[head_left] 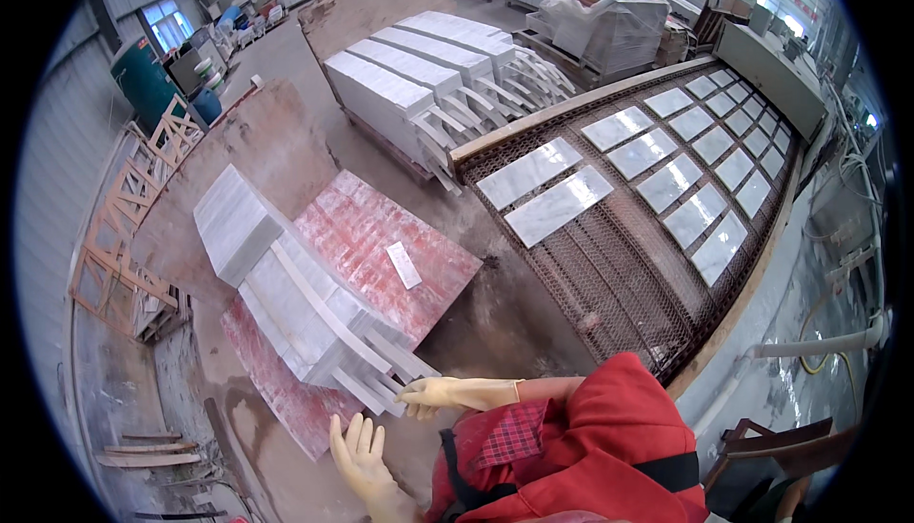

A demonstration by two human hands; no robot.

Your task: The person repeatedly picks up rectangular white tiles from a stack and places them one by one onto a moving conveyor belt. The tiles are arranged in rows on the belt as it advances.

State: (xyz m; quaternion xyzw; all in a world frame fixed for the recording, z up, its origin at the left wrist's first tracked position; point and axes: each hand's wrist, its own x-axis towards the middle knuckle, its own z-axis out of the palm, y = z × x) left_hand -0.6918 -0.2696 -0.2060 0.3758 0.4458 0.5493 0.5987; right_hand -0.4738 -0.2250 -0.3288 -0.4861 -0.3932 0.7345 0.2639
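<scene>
My left hand (362, 454), in a cream rubber glove, is raised with its palm up and fingers spread, holding nothing. It is beside the near corner of a red-stained board (446, 258). My right hand (446, 394), gloved alike, is at the protruding ends of several pale strips (376, 388), its fingers slightly bent and apart. No grip on a strip shows; whether the fingertips touch one is unclear. The strips stick out from a stack of grey-white stone slabs (303, 302) on the board. A thicker stack of slabs (231, 223) stands behind it, against an upright brownish panel (276, 128).
To the right, a mesh conveyor (609, 280) carries rows of glossy marble tiles (560, 205). Beyond the board stand more slab stacks (381, 80) with strips between them. A small white label-like piece (404, 265) lies on the board. Wooden frames (119, 228) lean at left.
</scene>
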